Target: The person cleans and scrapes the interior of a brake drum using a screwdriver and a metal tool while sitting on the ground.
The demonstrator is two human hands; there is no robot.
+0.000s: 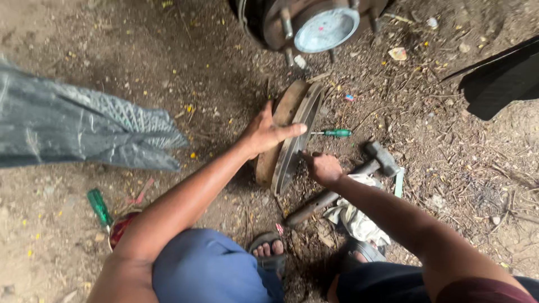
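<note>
A rusty brake drum [283,109] stands on its edge on the dirt ground, its metal rim facing right. My left hand [264,133] grips the drum's top edge, thumb laid across the rim. My right hand [323,167] touches the rim's lower right side with its fingers curled against it; whether it holds anything is unclear. A green-handled screwdriver [336,133] lies just right of the drum. A hammer [359,171] with a dark handle lies under my right wrist.
A wheel hub [323,25] with studs sits at the top. A white rag [356,219] lies by the hammer. Another green-handled screwdriver [100,206] lies left, near a red container [120,227]. A grey tarp [73,126] lies left, a black panel [502,78] right. My sandalled foot [269,249] is below.
</note>
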